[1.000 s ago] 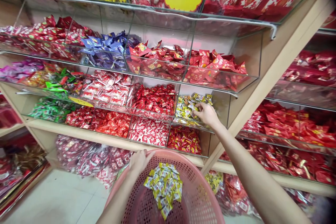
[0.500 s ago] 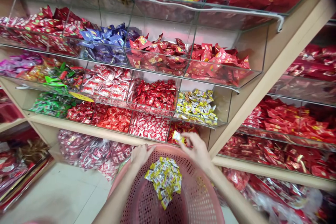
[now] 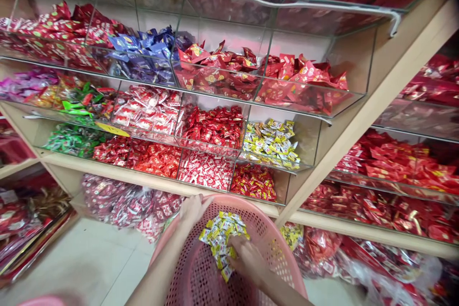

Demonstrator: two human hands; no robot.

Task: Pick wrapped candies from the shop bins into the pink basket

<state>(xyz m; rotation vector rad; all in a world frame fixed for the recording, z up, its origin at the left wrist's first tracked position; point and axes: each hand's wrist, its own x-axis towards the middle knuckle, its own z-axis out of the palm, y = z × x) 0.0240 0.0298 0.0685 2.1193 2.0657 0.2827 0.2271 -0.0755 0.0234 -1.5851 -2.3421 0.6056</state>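
A pink plastic basket with perforated walls stands below the shelves, tilted toward me. Inside it lies a pile of small yellow-and-white wrapped candies. My left hand is closed on the far left part of the basket's rim. Down in the basket, my right hand touches the right side of the candy pile with its fingers curled; whatever is between the fingertips is hidden. Similar yellow-and-white candies fill a clear bin above the basket. Beneath that bin are red-and-yellow wrapped candies.
Clear-walled bins of red candies, blue packets and green candies line the shelves. A slanting wooden post stands to the right. Bagged candies lie under the bottom shelf. Pale floor tiles show at left.
My right hand has moved from in front of the lower bins, where it held a yellow-and-white candy, down into the basket onto the pile. My left hand has stayed on the rim.
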